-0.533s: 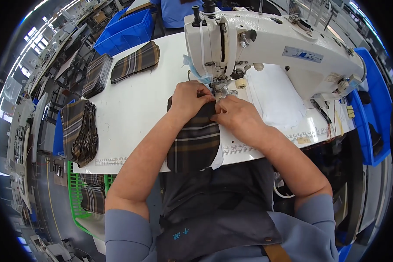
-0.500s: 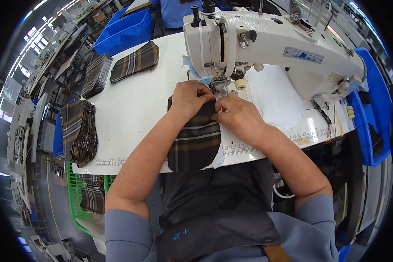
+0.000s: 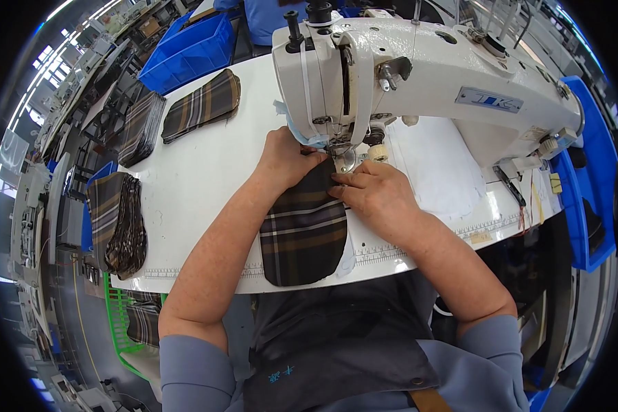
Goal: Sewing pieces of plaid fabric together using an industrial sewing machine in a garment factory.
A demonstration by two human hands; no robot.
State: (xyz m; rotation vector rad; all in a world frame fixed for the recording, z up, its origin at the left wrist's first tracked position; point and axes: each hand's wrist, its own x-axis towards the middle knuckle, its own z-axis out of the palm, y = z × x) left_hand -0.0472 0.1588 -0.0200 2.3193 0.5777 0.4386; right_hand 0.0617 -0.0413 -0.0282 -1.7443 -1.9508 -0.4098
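A rounded piece of dark plaid fabric [image 3: 302, 237] lies under the head of a white sewing machine [image 3: 419, 79], its near end close to the table's front edge. My left hand [image 3: 285, 161] is closed on the fabric's far left edge, thumb beside the presser foot [image 3: 345, 162]; some of its fingers are hidden behind the hand. My right hand [image 3: 379, 196] pinches the right edge of the same piece, just on the near side of the foot. White material [image 3: 348, 257] shows from beneath the fabric's right side.
Stacks of plaid pieces [image 3: 202, 103] [image 3: 141, 127] [image 3: 115, 220] lie on the left of the white table [image 3: 192, 185]. White sheets [image 3: 436, 165] and a small dark tool [image 3: 509, 185] lie at right. Blue bins [image 3: 189, 55] [image 3: 587, 206] and a green basket [image 3: 117, 323] surround it. A person in blue [image 3: 266, 24] is beyond.
The whole view has shifted slightly. My right hand's fingers have straightened somewhat and sit a little nearer along the fabric's edge. My left hand stays at the far left edge.
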